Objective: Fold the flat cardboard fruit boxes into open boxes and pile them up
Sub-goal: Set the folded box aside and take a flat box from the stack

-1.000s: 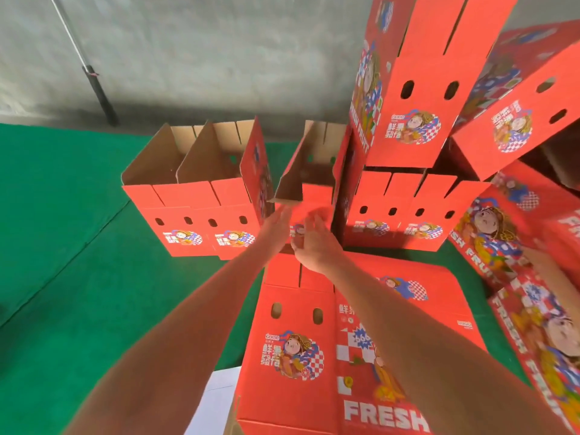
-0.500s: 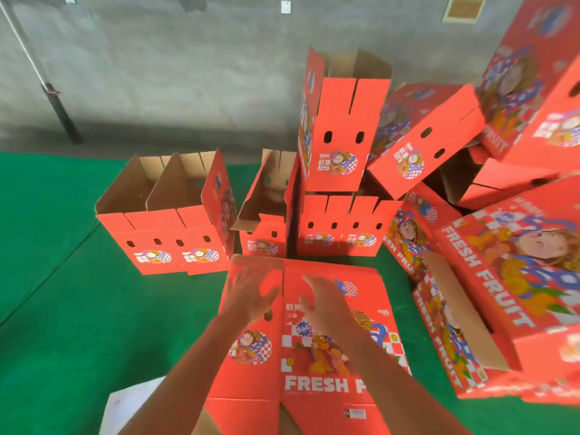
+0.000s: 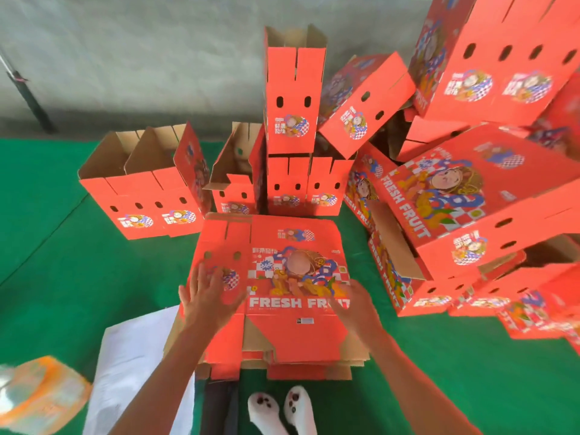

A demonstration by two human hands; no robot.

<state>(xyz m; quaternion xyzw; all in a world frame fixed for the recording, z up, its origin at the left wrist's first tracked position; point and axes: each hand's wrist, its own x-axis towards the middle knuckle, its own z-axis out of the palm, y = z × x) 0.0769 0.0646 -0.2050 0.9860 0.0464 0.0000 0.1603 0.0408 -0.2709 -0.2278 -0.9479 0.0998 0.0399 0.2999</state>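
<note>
A stack of flat red cardboard fruit boxes [image 3: 282, 246] lies on the green floor just in front of me, its top sheet printed "FRESH FRUIT". My left hand [image 3: 208, 298] hovers with fingers spread over the sheet's left part. Over the lower right part my right hand [image 3: 353, 304] is held flat with fingers apart. Neither hand grips anything. Behind the stack stand folded open boxes: a pair at the left [image 3: 144, 183], one in the middle [image 3: 238, 177], and a column of stacked ones [image 3: 293, 98].
A tumbled heap of folded red boxes [image 3: 470, 199] fills the right side. A white sheet [image 3: 135, 356] lies at the lower left beside an orange and clear plastic bag [image 3: 37, 394]. My white-socked feet [image 3: 281, 409] stand below the stack. A grey wall [image 3: 125, 58] runs behind.
Both hands have drawn back from the middle folded box toward me and now spread apart over the flat stack. The view has tilted down, showing my feet.
</note>
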